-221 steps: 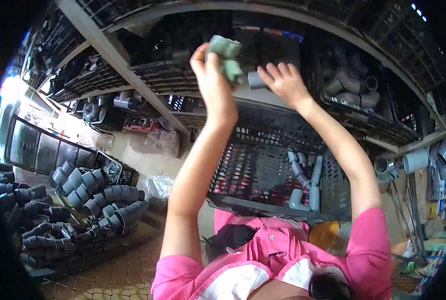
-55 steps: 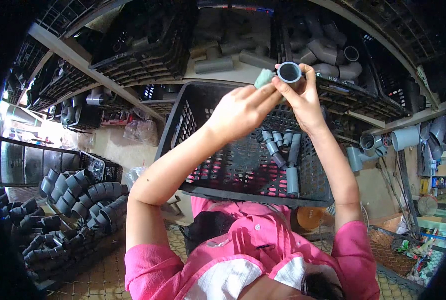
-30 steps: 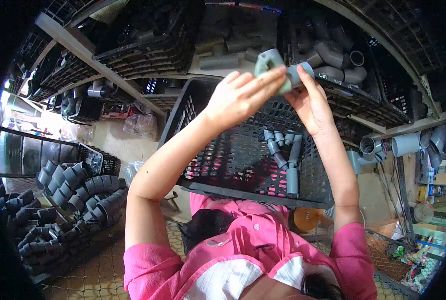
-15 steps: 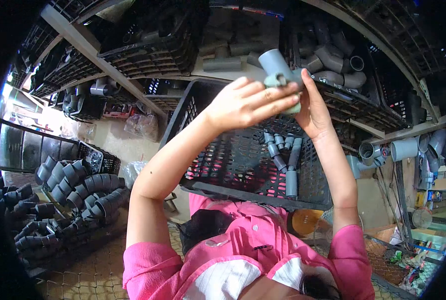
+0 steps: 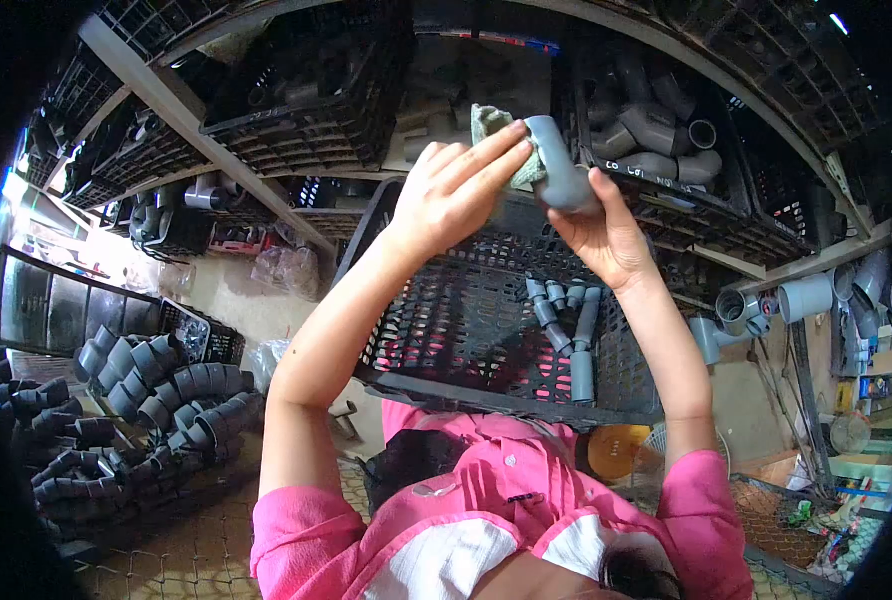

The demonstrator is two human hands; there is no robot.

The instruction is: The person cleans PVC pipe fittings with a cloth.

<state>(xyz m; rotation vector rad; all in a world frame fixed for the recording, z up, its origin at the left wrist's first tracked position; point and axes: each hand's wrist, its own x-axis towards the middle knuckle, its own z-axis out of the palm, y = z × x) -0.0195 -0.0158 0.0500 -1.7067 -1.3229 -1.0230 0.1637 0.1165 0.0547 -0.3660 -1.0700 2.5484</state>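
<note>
A grey pipe fitting (image 5: 558, 165) is held up above a black crate (image 5: 446, 385). My right hand (image 5: 606, 230) grips its lower end, thumb on one side and fingers beneath. My left hand (image 5: 456, 195) presses a pale green cloth (image 5: 524, 168) against the fitting's left side, its fingers close together. Part of the cloth sticks up past the fingertips. Inside the crate, several small grey fittings (image 5: 584, 320) lie toward the right side.
Shelves ahead carry black crates of grey fittings (image 5: 651, 130). Many dark elbow fittings (image 5: 186, 395) are piled at the lower left. More pipe fittings (image 5: 804, 297) hang at the right, near an orange round object (image 5: 611, 450).
The fitting has turned more upright, with its lower end now in my right hand. My left hand and the cloth have shifted left, and the cloth now shows above the fingers.
</note>
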